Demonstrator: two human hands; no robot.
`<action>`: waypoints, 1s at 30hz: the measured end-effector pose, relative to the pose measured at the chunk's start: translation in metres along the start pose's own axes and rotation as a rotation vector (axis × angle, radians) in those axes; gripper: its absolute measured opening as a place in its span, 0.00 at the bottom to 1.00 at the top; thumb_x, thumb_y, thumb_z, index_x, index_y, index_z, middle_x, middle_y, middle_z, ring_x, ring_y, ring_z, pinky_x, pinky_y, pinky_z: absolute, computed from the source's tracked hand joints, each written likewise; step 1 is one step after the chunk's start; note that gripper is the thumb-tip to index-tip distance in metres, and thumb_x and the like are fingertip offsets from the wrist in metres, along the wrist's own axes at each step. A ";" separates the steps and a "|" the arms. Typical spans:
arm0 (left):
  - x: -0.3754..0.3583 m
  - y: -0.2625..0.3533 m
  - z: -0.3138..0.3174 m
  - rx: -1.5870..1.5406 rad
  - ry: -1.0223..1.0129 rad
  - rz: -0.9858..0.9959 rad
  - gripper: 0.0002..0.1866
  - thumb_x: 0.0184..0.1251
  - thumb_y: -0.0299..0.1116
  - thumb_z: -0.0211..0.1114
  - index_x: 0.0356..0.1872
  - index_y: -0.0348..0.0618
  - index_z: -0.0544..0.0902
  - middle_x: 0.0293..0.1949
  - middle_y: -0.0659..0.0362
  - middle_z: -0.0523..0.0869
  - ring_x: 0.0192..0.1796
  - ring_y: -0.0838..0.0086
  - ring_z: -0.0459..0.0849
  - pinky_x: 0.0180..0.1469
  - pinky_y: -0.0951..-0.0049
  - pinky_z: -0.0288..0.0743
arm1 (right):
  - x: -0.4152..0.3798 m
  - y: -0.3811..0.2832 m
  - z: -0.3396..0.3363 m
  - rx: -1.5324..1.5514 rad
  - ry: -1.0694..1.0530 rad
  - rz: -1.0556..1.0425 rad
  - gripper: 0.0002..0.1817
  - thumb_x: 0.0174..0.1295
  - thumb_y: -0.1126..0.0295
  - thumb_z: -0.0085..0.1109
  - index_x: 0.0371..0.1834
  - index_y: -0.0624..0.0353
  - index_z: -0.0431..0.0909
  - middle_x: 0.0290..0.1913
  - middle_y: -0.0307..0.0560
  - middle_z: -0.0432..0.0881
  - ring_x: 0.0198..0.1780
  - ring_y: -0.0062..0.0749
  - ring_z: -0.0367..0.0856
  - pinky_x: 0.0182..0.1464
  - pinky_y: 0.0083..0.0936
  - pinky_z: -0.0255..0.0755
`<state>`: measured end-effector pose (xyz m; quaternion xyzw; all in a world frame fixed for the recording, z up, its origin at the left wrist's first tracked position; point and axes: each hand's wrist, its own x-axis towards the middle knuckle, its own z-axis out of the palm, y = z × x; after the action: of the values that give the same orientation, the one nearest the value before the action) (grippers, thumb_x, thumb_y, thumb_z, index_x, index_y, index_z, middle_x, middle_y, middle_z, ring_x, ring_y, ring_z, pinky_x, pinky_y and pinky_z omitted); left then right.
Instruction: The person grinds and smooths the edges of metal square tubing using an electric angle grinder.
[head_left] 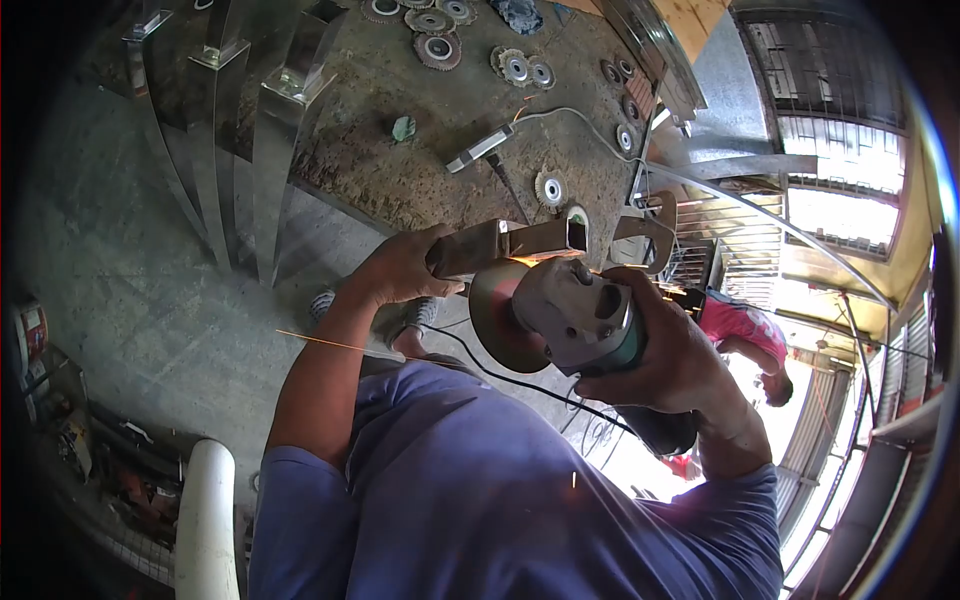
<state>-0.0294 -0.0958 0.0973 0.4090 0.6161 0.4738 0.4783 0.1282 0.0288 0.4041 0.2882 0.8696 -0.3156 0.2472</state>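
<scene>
My left hand (pixel 405 265) is closed around one end of a short piece of square metal tube (pixel 470 250), whose open end points right. My right hand (pixel 665 345) grips an angle grinder (pixel 580 315) with a grey head and a green body. Its round disc (pixel 500 315) is blurred as if spinning and sits close under the tube. An orange glow shows between disc and tube, and a streak of sparks flies left past my forearm. A black cord runs below the grinder.
A worn metal table (pixel 370 120) bears several abrasive flap wheels (pixel 437 50) and a power strip (pixel 480 148) with a cable. Long shiny metal tubes (pixel 275 160) stand at left. A person in a pink shirt (pixel 740 330) is at right. A white pipe (pixel 207 520) is lower left.
</scene>
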 end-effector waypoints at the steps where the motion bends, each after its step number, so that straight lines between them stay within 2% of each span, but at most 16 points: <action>1: 0.001 0.001 -0.001 0.006 -0.013 -0.013 0.42 0.45 0.43 0.83 0.64 0.40 0.77 0.47 0.45 0.90 0.51 0.54 0.89 0.56 0.60 0.80 | -0.001 -0.002 0.001 -0.023 0.004 0.005 0.53 0.41 0.55 0.86 0.71 0.58 0.65 0.54 0.57 0.85 0.57 0.45 0.86 0.60 0.37 0.77; 15: 0.000 -0.005 0.002 0.008 0.053 0.030 0.45 0.44 0.47 0.82 0.65 0.39 0.76 0.50 0.43 0.88 0.53 0.54 0.88 0.58 0.61 0.79 | -0.009 -0.007 -0.006 -0.069 -0.053 0.016 0.54 0.40 0.54 0.86 0.71 0.58 0.64 0.54 0.58 0.85 0.57 0.47 0.86 0.59 0.39 0.76; 17: 0.001 -0.008 0.005 -0.013 0.058 0.051 0.43 0.44 0.47 0.82 0.64 0.38 0.77 0.49 0.43 0.89 0.53 0.54 0.88 0.58 0.62 0.79 | -0.022 0.002 -0.002 -0.028 -0.036 -0.022 0.55 0.39 0.55 0.87 0.71 0.59 0.64 0.53 0.58 0.85 0.57 0.47 0.86 0.59 0.39 0.76; 20: -0.003 0.000 0.011 0.025 0.098 0.043 0.42 0.43 0.44 0.83 0.61 0.39 0.77 0.48 0.44 0.88 0.52 0.53 0.88 0.57 0.60 0.79 | -0.050 0.016 0.009 0.071 0.113 0.008 0.58 0.37 0.55 0.88 0.72 0.62 0.63 0.52 0.58 0.85 0.56 0.47 0.86 0.59 0.38 0.76; 23: 0.001 -0.035 0.053 0.148 0.434 0.299 0.45 0.47 0.42 0.83 0.67 0.40 0.73 0.48 0.47 0.87 0.50 0.58 0.88 0.55 0.62 0.81 | -0.072 0.036 0.019 0.175 0.200 0.030 0.58 0.36 0.57 0.89 0.72 0.65 0.62 0.52 0.57 0.85 0.56 0.47 0.86 0.59 0.37 0.76; 26: -0.003 -0.036 0.081 0.060 0.531 0.298 0.46 0.37 0.36 0.85 0.65 0.43 0.73 0.46 0.49 0.83 0.49 0.50 0.84 0.52 0.55 0.79 | -0.088 0.033 0.028 0.200 0.219 0.108 0.58 0.37 0.58 0.88 0.71 0.65 0.62 0.52 0.58 0.85 0.56 0.47 0.86 0.59 0.36 0.77; 27: -0.001 -0.040 0.086 0.098 0.533 0.377 0.50 0.35 0.34 0.86 0.67 0.44 0.72 0.42 0.51 0.81 0.49 0.50 0.82 0.52 0.55 0.79 | -0.094 0.036 0.033 0.201 0.223 0.124 0.58 0.37 0.58 0.88 0.71 0.65 0.62 0.51 0.57 0.86 0.55 0.47 0.87 0.59 0.36 0.77; 30: -0.002 -0.025 0.092 0.234 0.490 0.400 0.51 0.32 0.33 0.85 0.68 0.45 0.72 0.41 0.52 0.80 0.48 0.50 0.81 0.51 0.56 0.78 | -0.104 0.035 0.040 0.202 0.209 0.171 0.56 0.39 0.58 0.87 0.71 0.64 0.61 0.47 0.58 0.87 0.51 0.51 0.89 0.55 0.38 0.80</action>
<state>0.0590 -0.0852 0.0643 0.4479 0.6706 0.5682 0.1635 0.2356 -0.0125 0.4260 0.4158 0.8267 -0.3474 0.1514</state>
